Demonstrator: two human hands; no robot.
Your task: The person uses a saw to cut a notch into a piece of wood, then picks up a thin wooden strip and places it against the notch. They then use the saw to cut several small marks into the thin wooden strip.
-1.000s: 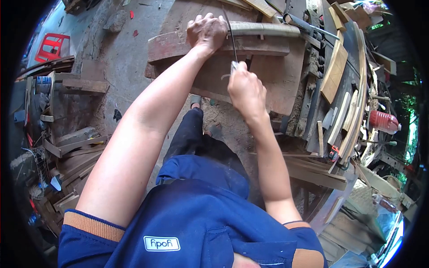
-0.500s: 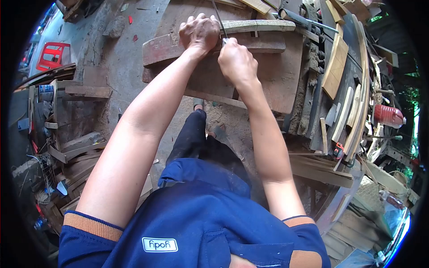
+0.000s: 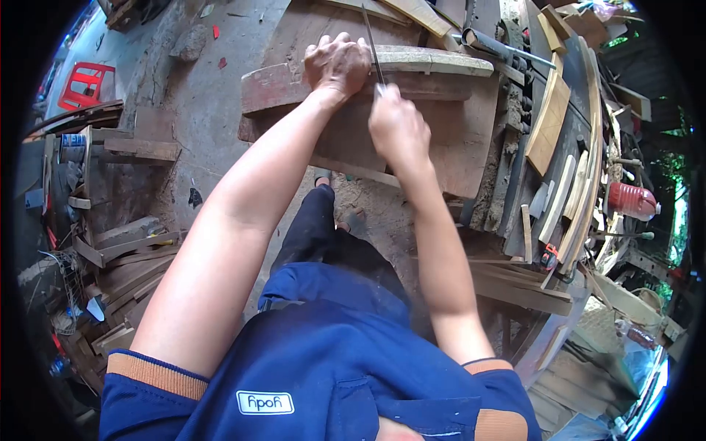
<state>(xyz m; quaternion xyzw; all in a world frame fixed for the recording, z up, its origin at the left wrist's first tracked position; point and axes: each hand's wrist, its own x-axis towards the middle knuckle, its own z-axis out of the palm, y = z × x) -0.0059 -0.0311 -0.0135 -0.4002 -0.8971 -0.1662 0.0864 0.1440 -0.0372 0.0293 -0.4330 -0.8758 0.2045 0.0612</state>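
A curved piece of wood (image 3: 445,62) lies across a wooden work surface (image 3: 460,140), over a thicker block of wood (image 3: 272,84). My left hand (image 3: 337,65) presses down on the wood, its fingers curled over it. Just to the right of that hand, my right hand (image 3: 399,126) is closed round the handle of a saw. The long, thin, dark blade of the saw (image 3: 373,48) shows nearly edge-on, crosses the curved piece and points away from me. Most of the handle is hidden in my fist.
Curved wooden strips (image 3: 570,195) and boards stand stacked on the right, near a red plastic bottle (image 3: 632,201). A metal pipe (image 3: 489,44) lies beyond the work surface. Scrap wood (image 3: 140,283) is piled at left; a red plastic stool (image 3: 88,86) is farther off.
My right hand has drawn the saw slightly back toward me. My left hand stays on the wood. The whole view has shifted a little.
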